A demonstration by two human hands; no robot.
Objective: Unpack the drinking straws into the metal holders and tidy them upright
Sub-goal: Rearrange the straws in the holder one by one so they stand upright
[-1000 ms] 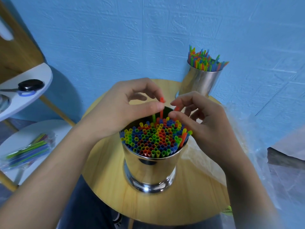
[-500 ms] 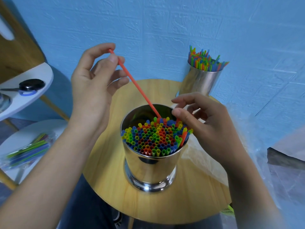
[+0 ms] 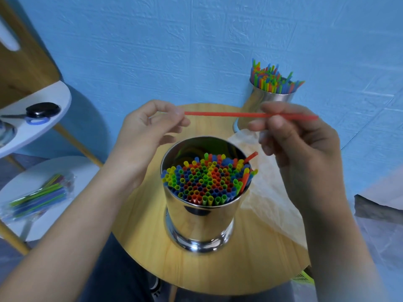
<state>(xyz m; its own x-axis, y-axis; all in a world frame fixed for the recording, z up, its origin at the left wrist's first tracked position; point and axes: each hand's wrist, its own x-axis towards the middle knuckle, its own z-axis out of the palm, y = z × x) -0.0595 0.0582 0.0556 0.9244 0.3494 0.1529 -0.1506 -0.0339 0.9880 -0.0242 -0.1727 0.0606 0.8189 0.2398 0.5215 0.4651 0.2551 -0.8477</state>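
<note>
One view only — a wide-angle camera on the person's head, looking forward and steeply down over both forearms. It sits close: the near metal holder fills the centre, seen partly from above so its open mouth shows, and the round tabletop spreads beneath it. The blue wall closes the top of the frame, and the far holder stands small against it. The edges bend and soften — the lens's wide angle shows there

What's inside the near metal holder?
The near metal holder is packed with upright coloured straws, one red straw leaning out at its far rim. Its bottom is covered by them.
</note>
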